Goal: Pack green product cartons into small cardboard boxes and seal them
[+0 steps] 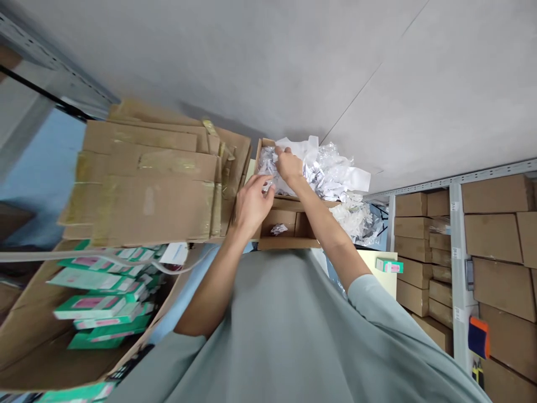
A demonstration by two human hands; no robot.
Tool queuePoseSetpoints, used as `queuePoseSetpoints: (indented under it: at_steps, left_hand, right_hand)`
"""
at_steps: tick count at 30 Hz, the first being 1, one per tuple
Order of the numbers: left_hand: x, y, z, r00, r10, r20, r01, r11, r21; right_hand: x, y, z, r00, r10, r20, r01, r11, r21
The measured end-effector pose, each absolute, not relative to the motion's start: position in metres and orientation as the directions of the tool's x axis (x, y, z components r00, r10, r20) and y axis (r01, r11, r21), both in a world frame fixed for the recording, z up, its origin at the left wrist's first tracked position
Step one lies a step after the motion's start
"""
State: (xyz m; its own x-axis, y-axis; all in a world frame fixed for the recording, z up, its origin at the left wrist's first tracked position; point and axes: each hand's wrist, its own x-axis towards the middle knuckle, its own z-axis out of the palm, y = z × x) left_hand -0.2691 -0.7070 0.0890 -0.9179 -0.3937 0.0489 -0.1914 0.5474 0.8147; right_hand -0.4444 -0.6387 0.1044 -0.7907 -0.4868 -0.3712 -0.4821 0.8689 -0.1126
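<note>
In front of my body stands an open cardboard box (289, 243) with a small crumpled paper wad (279, 229) inside. Just behind it, a second carton (259, 150) overflows with crumpled white paper (325, 182) and clear plastic wrap (267, 159). My right hand (290, 166) reaches into this packing pile, its fingers curled down; what they grip, if anything, is hidden. My left hand (254, 201) hovers at the pile's near left edge, thumb and fingers apart, with nothing visible in it.
Flattened cardboard (168, 207) is stacked at left. Below it, a large carton (37, 358) holds several green-and-white boxes (90, 307); a white cable (100, 254) crosses it. Shredded packing (352, 218) and one green box (389, 265) lie right. Shelves (457, 268) hold cartons. A grey wall (293, 67) rises behind.
</note>
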Motion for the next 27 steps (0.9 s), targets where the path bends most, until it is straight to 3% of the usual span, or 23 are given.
queuePoseSetpoints:
  at_steps: [4,8,10,12,14,16,19,22,27]
  left_hand:
    - [-0.258,-0.706,0.080,-0.890,-0.454,0.026,-0.228,0.495,0.838]
    - [-0.263,-0.700,0.082,-0.899,-0.437,0.019,-0.206,0.460,0.863]
    - [-0.264,-0.695,0.082,-0.915,-0.403,0.019,-0.180,0.450,0.875]
    - [-0.262,-0.688,0.080,-0.928,-0.372,0.017,-0.161,0.442,0.882]
    - [-0.256,-0.679,0.074,-0.938,-0.346,0.005,-0.158,0.439,0.885]
    - [-0.249,-0.670,0.069,-0.946,-0.322,-0.019,-0.167,0.439,0.883]
    - [-0.242,-0.658,0.064,-0.957,-0.284,-0.053,-0.182,0.451,0.874]
    - [-0.243,-0.652,0.064,-0.963,-0.265,-0.053,-0.179,0.476,0.861]
    - [-0.257,-0.657,0.066,-0.952,-0.303,0.028,-0.152,0.553,0.820]
  right_hand:
    - [-0.430,-0.606,0.114,-0.847,-0.485,-0.218,-0.446,0.871,-0.204]
    - [-0.392,-0.547,0.130,-0.897,-0.439,-0.053,-0.390,0.841,-0.375]
    - [-0.365,-0.509,0.131,-0.894,-0.445,-0.052,-0.370,0.798,-0.476]
    - [-0.336,-0.473,0.123,-0.876,-0.458,-0.153,-0.311,0.778,-0.546]
    - [-0.310,-0.445,0.109,-0.844,-0.432,-0.318,-0.223,0.821,-0.525]
    - [-0.292,-0.428,0.092,-0.816,-0.359,-0.454,-0.155,0.892,-0.425]
    - [-0.281,-0.421,0.075,-0.812,-0.242,-0.531,-0.110,0.957,-0.268]
    - [-0.286,-0.425,0.080,-0.842,-0.217,-0.494,-0.103,0.963,-0.249]
    - [-0.322,-0.449,0.116,-0.900,-0.350,-0.259,-0.233,0.890,-0.392]
